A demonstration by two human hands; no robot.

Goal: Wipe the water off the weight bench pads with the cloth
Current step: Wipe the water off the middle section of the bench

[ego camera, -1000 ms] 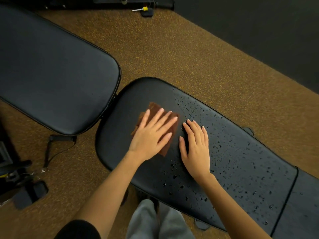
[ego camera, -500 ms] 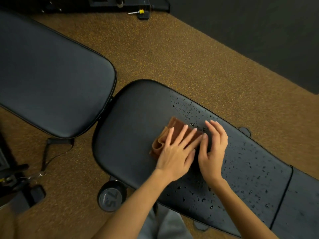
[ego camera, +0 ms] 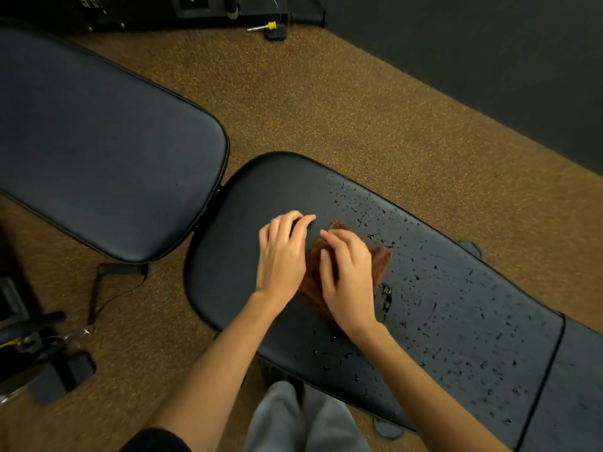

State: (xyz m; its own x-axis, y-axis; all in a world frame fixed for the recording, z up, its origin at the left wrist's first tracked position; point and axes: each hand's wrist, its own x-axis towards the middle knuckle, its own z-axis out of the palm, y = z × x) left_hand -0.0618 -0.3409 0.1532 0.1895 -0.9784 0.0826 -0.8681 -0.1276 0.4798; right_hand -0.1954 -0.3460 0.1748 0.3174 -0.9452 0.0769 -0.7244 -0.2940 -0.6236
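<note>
One camera, worn on the person's head, is looking forward and steeply down from close above, taking in the near worktop pad (ego camera: 440, 305), part of a second pad (ego camera: 98, 151) at the left, the brown floor (ego camera: 342, 109) and both arms reaching in from below.

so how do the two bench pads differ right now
The near pad is beaded with water droplets over its right part; the far pad shows none. The near pad has the brown cloth and both hands on it; the far pad carries nothing. Both are black and glossy with rounded ends.
</note>
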